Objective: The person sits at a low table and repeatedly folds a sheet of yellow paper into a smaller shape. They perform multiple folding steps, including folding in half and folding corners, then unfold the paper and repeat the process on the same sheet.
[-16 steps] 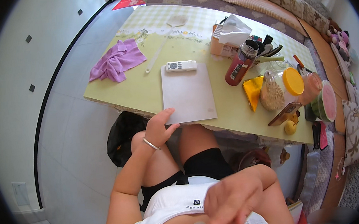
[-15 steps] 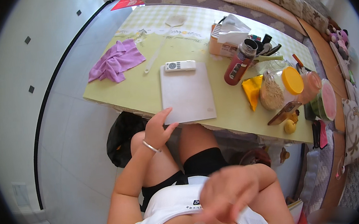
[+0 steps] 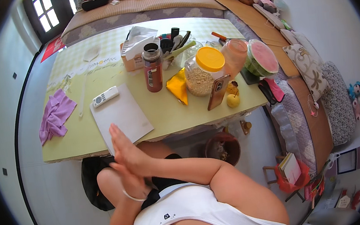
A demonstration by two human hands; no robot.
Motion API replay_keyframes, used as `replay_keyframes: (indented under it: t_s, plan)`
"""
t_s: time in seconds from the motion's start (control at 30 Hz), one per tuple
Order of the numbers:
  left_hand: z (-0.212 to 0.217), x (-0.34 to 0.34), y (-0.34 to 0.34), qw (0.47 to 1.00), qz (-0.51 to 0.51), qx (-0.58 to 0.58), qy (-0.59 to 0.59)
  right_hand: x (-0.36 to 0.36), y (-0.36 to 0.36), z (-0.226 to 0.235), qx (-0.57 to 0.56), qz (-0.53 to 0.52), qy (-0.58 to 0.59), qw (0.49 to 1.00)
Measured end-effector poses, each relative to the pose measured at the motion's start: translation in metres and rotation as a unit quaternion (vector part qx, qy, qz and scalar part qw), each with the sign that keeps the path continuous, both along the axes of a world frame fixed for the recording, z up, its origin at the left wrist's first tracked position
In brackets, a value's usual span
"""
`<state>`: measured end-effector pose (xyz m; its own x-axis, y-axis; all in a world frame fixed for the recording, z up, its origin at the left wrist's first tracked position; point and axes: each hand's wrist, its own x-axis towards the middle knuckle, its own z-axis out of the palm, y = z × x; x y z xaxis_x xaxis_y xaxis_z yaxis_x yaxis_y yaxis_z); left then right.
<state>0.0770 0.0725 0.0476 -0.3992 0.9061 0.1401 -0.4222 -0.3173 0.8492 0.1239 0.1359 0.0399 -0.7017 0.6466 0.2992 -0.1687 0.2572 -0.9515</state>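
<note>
1. In the head view, the right hand is held out flat above the near edge of the table, its fingers straightened and set close together; nothing is seen gripped by it.
2. The left hand, ringed at the wrist by a pale bracelet, is brought up against or just beside the right palm; whether the two are pressed together cannot be told. It is blurred and partly covered, so how far its fingers are opened cannot be made out, and no held object is seen.
3. The flat white pad is laid on the table just beyond the hands, turned at a slant; its near left part is overlapped in the picture by the right fingertips, and contact cannot be confirmed.
4. A white remote control is rested across the pad's far left corner.
5. To the left, a crumpled purple cloth is placed near the table's corner, and a pale fly swatter is stretched between it and the pad.
6. To the right, an upright, uncapped dark red bottle, a gold packet and a yellow-lidded jar are lined up.
</note>
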Motion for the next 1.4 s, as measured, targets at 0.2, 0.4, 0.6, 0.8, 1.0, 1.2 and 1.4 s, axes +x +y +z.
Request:
replay_keyframes:
  t_s: [0.2, 0.4, 0.6, 0.8, 1.0, 1.2, 1.4]
  plan:
    - [0.012, -0.034, 0.015, 0.998, -0.008, -0.048, -0.044, 0.005, -0.017, -0.001, 0.099, 0.020, 0.037, 0.994]
    - [-0.033, -0.024, -0.002, 0.996, -0.048, -0.071, 0.008, -0.008, 0.001, -0.026, -0.066, -0.007, 0.040, 0.997]
    - [-0.026, -0.067, 0.020, 0.955, 0.101, -0.146, 0.239, 0.023, -0.002, 0.004, -0.245, 0.086, 0.070, 0.963]
    - [-0.042, -0.104, 0.008, 0.775, 0.186, -0.045, 0.602, 0.055, 0.057, -0.026, 0.066, -0.167, -0.105, 0.978]
    - [-0.045, -0.098, 0.017, 0.643, 0.142, -0.042, 0.751, 0.057, 0.072, -0.031, 0.327, -0.144, -0.200, 0.912]
    - [-0.055, -0.112, 0.020, 0.691, 0.133, -0.036, 0.709, 0.049, 0.082, -0.048, 0.481, -0.146, -0.179, 0.846]
    - [-0.051, -0.119, 0.020, 0.749, 0.085, -0.112, 0.647, 0.051, 0.091, -0.052, 0.418, -0.105, -0.221, 0.875]
